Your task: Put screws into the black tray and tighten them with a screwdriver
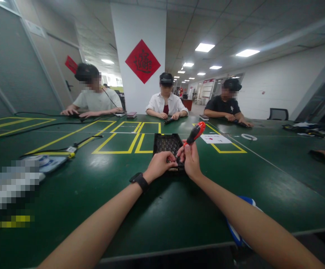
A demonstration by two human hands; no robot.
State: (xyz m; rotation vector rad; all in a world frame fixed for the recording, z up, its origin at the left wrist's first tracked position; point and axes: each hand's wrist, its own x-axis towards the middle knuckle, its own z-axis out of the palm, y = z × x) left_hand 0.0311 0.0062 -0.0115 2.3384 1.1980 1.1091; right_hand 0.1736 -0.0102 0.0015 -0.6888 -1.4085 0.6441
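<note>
A black tray-like case with a patterned inner face lies on the green table in front of me. My right hand is closed round a screwdriver with a red and black handle. The handle tilts up and to the right, while the tip end is down by the case's near right part, hidden by my fingers. My left hand has its fingers curled together over the near edge of the case. Whatever is between those fingertips is too small to tell.
Yellow tape marks rectangles on the green table. A printed sheet and a white tape ring lie to the right. Cables run on the left. A blue-white object is under my right forearm. Several people sit around.
</note>
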